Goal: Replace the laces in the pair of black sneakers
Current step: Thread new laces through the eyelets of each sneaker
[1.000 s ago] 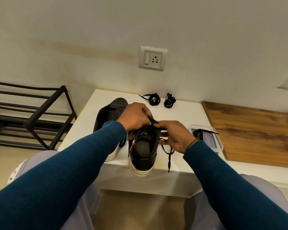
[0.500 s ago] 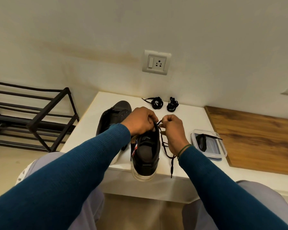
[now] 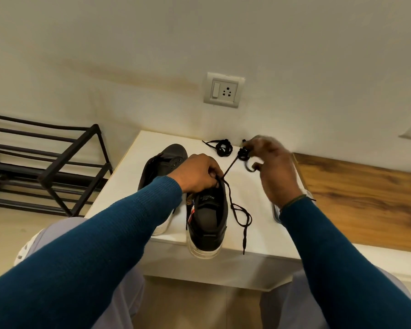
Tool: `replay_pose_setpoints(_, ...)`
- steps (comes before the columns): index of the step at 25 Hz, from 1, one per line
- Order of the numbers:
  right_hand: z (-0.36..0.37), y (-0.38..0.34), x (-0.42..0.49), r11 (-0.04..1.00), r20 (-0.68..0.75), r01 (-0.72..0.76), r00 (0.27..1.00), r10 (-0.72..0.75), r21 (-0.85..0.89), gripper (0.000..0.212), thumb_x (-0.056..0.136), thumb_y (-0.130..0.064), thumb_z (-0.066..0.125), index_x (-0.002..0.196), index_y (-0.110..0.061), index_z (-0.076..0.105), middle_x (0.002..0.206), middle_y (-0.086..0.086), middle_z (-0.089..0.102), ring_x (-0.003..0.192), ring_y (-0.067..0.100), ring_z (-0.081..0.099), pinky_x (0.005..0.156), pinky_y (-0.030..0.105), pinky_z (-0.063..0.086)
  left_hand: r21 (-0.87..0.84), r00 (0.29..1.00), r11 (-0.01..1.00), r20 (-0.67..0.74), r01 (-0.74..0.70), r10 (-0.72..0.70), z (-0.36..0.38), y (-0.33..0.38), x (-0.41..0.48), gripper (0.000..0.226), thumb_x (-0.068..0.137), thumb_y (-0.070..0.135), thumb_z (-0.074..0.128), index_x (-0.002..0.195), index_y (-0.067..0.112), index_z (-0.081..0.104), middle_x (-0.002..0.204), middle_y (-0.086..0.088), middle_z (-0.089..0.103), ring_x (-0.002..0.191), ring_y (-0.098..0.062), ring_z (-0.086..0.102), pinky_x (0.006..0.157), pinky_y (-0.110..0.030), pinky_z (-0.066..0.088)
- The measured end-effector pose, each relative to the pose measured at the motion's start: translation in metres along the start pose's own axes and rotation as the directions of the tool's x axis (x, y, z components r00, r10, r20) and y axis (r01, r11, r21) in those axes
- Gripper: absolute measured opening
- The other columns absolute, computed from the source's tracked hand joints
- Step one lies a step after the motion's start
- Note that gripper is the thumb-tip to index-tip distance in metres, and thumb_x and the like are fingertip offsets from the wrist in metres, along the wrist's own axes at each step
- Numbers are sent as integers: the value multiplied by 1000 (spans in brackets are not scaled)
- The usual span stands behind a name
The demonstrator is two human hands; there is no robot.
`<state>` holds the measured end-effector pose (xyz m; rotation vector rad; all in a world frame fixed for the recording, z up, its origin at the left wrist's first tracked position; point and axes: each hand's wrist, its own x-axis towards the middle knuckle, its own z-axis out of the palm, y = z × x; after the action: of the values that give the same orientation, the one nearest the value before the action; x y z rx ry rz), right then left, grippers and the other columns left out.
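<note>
The person sits at a white table with both blue-sleeved arms reaching forward. The nearer sneaker, black with a white sole, stands on the table with its heel jutting over the near edge. The left hand grips it at the front of the opening, fingers curled over the eyelet area.

A black lace comes out from under those fingers. One stretch runs taut up and away to the right hand, which is raised above the table, motion-blurred, its fingers curled and apparently pinching the lace. The other stretch loops loosely beside the sneaker and hangs over the table's edge.

The second sneaker stands just left of the first, further back. Near the wall lies a coiled lace; a second coil beside it is partly hidden by the right hand. A black shoe rack stands to the left, a wooden surface adjoins the table on the right, and a wall socket sits above.
</note>
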<state>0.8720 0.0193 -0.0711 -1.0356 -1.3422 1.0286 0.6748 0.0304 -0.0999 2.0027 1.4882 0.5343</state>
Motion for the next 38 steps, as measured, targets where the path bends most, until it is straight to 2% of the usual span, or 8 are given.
replay_pose_setpoints(4, -38, -8, 19, 786, -277, -77, 911, 305, 614, 8, 99, -18, 54, 98, -17, 62, 69, -1, 53, 62, 14, 60, 66, 30, 53, 6, 1000, 1000, 18, 9, -9, -3, 1, -2, 27, 84, 15, 76, 110, 22, 76, 108, 6, 72, 100, -9, 64, 96, -27, 53)
replay_pose_setpoints(7, -29, 13, 0, 860, -83, -427, 903, 421, -280, 16, 96, -25, 62, 88, -13, 70, 71, 1, 53, 51, 11, 43, 45, 22, 38, -11, 999, 999, 30, 35, -34, -2, 1, -1, 26, 85, 14, 74, 110, 24, 76, 111, 7, 71, 103, -9, 63, 96, -27, 52)
replay_pose_setpoints(10, -8, 22, -10, 449, 246, 22, 860, 448, -893, 20, 92, -34, 69, 89, -16, 77, 81, -2, 69, 77, 13, 60, 64, 25, 43, -36, 997, 997, 32, 65, -64, -2, -1, -1, 25, 86, 14, 73, 108, 26, 76, 109, 8, 70, 102, -8, 63, 93, -24, 52)
replay_pose_setpoints(14, -14, -2, -10, 850, 78, -98, 984, 160, -517, 22, 96, -26, 64, 83, -12, 75, 77, -6, 68, 73, 6, 59, 62, 15, 44, 14, 999, 999, 19, 35, -35, 0, 0, 1, 28, 87, 12, 71, 111, 26, 76, 115, 8, 71, 108, -8, 62, 99, -24, 49)
replay_pose_setpoints(16, -18, -5, -11, 853, 17, -184, 975, 220, -488, 25, 97, -26, 62, 81, -12, 74, 74, -5, 66, 70, 7, 58, 60, 13, 44, 31, 999, 999, 18, 36, -37, 1, 0, 2, 27, 86, 12, 70, 110, 25, 76, 115, 8, 71, 109, -8, 63, 100, -26, 50)
replay_pose_setpoints(22, 11, 27, -46, 512, 169, -604, 532, 829, -611, 24, 104, -14, 42, 95, -2, 61, 82, 14, 62, 73, 29, 69, 78, 46, 61, 26, 999, 999, -3, 38, -38, 2, -1, 3, 23, 86, 13, 71, 105, 23, 77, 110, 9, 72, 104, -7, 63, 97, -24, 51)
replay_pose_setpoints(28, 10, 60, -26, 390, -104, -349, 843, 528, -852, 26, 100, -22, 54, 100, 0, 66, 91, 13, 63, 75, 24, 60, 67, 32, 51, 22, 999, 999, 1, 44, -44, 1, 0, 0, 24, 87, 14, 70, 109, 24, 76, 114, 9, 71, 108, -7, 62, 100, -25, 48)
replay_pose_setpoints(38, 1, 36, -19, 484, 34, -238, 872, 488, -842, 14, 85, -25, 78, 84, -11, 75, 87, 4, 73, 82, 16, 65, 74, 31, 54, 13, 999, 999, 1, 39, -39, 1, -1, -1, 25, 87, 13, 69, 108, 23, 76, 114, 8, 71, 107, -8, 63, 98, -25, 50)
